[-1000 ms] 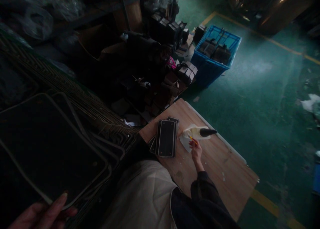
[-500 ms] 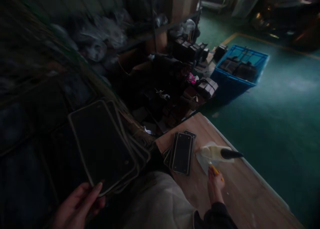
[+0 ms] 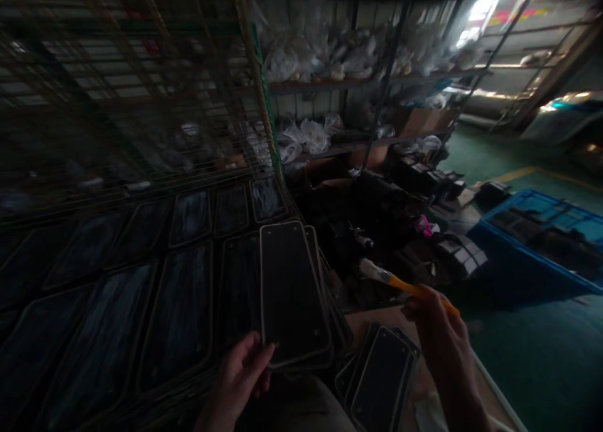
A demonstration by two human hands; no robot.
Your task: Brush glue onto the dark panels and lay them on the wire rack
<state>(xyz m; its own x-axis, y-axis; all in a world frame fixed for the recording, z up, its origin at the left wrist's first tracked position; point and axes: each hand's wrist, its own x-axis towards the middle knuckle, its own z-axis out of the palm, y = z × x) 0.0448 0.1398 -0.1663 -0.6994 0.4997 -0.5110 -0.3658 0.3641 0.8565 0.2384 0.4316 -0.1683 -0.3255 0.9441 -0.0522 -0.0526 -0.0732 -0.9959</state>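
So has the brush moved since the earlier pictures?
Yes, the brush has gone up and leftward, from over the wooden table to past its edge in view.

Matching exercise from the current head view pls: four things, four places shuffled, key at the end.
Things
1. Brush
2. Blue crate
3. Plastic bags
4. Left hand

Places
A. On the shelves
B. At a near corner of a dark panel
C. In the right hand
D. On the green floor

Pairs: 1-C, 2-D, 3-A, 4-B
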